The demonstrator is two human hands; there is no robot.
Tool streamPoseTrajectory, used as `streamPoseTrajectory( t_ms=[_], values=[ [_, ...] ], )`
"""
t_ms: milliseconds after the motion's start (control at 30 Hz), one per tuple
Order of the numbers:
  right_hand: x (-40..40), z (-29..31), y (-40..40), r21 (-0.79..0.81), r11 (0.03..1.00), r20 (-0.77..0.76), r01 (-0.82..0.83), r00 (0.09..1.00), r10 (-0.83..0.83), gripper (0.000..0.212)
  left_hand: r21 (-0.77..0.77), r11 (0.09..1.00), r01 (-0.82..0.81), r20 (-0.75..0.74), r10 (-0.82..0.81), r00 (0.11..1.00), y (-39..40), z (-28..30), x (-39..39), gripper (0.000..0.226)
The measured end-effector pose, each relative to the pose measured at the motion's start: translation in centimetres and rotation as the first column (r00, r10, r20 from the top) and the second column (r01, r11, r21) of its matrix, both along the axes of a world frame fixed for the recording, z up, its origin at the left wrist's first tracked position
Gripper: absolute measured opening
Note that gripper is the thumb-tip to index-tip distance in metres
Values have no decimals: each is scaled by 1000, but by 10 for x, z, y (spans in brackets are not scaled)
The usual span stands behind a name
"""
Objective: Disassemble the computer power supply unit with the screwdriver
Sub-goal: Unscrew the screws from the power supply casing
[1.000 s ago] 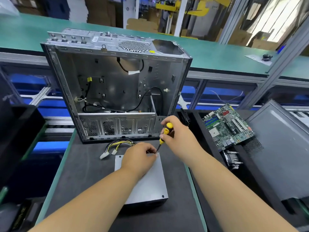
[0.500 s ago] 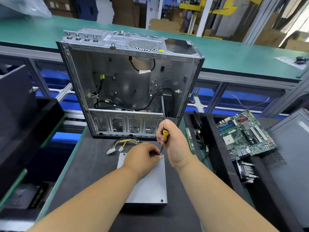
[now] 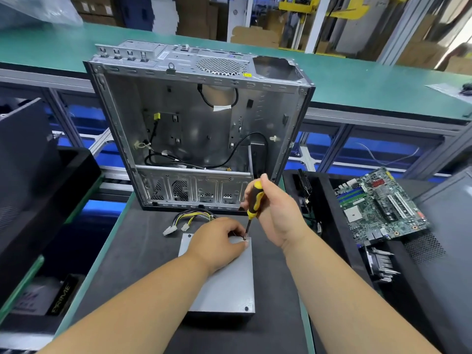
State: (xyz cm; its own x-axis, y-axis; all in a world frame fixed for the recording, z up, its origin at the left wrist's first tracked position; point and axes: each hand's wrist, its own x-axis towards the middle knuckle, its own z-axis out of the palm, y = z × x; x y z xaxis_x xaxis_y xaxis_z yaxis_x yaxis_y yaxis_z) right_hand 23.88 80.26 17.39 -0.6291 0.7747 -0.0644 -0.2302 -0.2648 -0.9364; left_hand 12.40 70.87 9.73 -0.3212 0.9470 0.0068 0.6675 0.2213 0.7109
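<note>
Under left hand [image 3: 217, 238], power supply unit [image 3: 224, 284].

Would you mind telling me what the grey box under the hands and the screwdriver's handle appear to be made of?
The flat grey power supply box looks like painted or coated sheet metal: matt, even, crisp folded edges, screw heads at its corners. The black-and-yellow screwdriver handle looks like moulded plastic, possibly rubber-coated; its finish is slightly glossy.

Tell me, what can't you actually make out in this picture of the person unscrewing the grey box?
Head view only:
- Screw under the screwdriver tip: too small, and the left hand crowds it.
- Far-left part of the power supply unit lid: covered by that hand.
- Where the yellow-black cables enter the unit: hidden by that hand.
- Motherboard markings: too small.
</note>
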Motion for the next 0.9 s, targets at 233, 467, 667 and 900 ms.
streamPoseTrajectory(
  t_ms=[233,467,667,900],
  values=[
    [-10,-2,-17,-8,995,-75,95,993,-95,56,-4,1000,22,-37,-22,999,1,2,0,11],
    [-2,-2,-10,80,996,0,39,999,-39,25,21,1000,14,-31,-13,999,3,-2,-1,13],
    [-1,4,-11,39,999,40,20,999,-22,46,21,1000,13,-18,-13,1000,1,-1,0,11],
    [-13,-3,-20,23,998,-2,53,999,-53,60,11,999,32,-23,-32,999,1,3,0,10]
  ],
)
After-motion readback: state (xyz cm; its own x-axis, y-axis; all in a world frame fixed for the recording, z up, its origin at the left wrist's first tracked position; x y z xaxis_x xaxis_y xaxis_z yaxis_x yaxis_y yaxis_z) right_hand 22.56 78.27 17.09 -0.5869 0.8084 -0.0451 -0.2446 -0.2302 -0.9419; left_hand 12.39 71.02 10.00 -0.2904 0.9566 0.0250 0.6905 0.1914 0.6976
